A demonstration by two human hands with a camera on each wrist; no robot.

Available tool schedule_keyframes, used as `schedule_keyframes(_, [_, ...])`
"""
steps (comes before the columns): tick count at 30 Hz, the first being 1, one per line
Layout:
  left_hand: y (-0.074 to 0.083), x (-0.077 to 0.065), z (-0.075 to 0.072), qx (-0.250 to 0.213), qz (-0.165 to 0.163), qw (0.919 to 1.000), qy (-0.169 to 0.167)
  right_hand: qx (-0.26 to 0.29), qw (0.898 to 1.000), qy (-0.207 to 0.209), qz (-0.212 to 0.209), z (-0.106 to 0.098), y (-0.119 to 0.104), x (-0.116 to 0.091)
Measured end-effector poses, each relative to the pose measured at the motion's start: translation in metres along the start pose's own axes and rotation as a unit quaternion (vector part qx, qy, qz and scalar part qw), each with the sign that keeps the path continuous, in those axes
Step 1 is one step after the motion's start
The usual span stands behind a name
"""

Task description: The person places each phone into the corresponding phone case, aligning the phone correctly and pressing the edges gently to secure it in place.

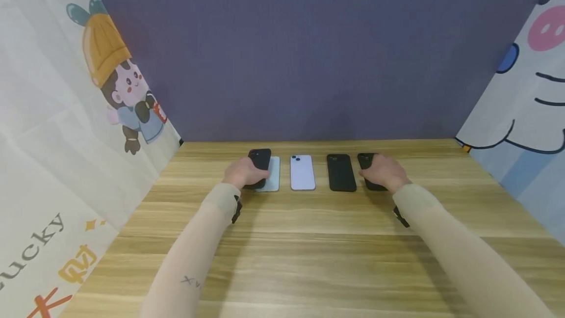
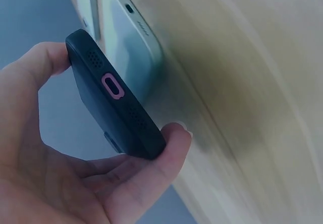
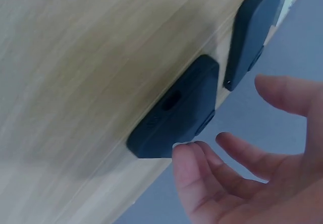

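My left hand (image 1: pixel 246 172) holds a black phone (image 1: pixel 260 158) by its two long edges, thumb on one side and fingers on the other. Its bottom edge in the left wrist view has a pink-rimmed port. That phone is lifted and tilted, partly covering a pale mint phone (image 1: pixel 273 179) on the table. At the row's right end, my right hand (image 1: pixel 385 171) is over another black phone (image 3: pixel 176 113), which lies flat. Thumb and fingers there are spread apart; the fingertips overlap the phone's edge in the right wrist view, and I cannot tell whether they touch it.
Between the hands lie a pale lavender phone (image 1: pixel 302 173) and a black phone (image 1: pixel 341 173), both backs up. The wooden table (image 1: pixel 318 254) ends at a dark blue-grey panel (image 1: pixel 309 53). Printed white curtains (image 1: pixel 44 87) hang at both sides.
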State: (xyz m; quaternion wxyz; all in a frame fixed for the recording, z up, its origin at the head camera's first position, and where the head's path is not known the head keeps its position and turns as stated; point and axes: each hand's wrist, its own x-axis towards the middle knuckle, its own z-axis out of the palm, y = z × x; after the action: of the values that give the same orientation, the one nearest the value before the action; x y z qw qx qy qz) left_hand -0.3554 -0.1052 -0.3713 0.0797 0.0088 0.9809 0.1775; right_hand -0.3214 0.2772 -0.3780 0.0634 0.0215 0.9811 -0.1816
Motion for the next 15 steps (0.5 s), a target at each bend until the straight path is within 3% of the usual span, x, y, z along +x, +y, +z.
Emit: schedule_keyframes(15, [-0.022,0.005,-0.002,0.062,-0.04,0.9972,0.003,-0.021,0.999,-0.017,0.025,-0.001,0.012,0.003])
